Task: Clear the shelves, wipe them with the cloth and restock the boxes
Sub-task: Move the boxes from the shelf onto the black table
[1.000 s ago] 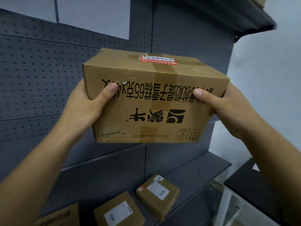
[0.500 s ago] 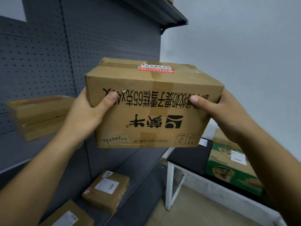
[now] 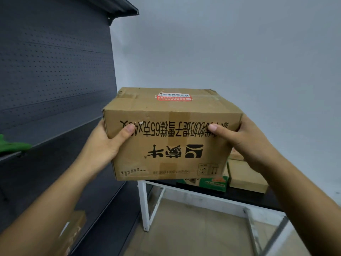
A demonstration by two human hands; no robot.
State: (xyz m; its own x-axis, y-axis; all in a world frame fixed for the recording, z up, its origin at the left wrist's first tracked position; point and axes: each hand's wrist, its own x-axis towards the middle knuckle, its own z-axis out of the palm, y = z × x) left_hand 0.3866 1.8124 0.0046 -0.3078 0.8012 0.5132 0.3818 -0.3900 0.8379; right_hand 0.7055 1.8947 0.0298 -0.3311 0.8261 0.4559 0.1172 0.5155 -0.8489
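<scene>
Two hands hold one cardboard box (image 3: 171,145) in mid-air, its print upside down. The left hand (image 3: 103,145) grips its left end and the right hand (image 3: 247,143) its right end. Both thumbs press on the near face; the other fingers are hidden behind the ends. To the left, a green cloth (image 3: 13,145) lies on the dark shelf (image 3: 55,129). Below right, a bench (image 3: 258,198) carries smaller boxes (image 3: 245,174).

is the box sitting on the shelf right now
No, the box is up in the air, gripped at its sides by the left hand and the right hand, clear of the shelf.
</scene>
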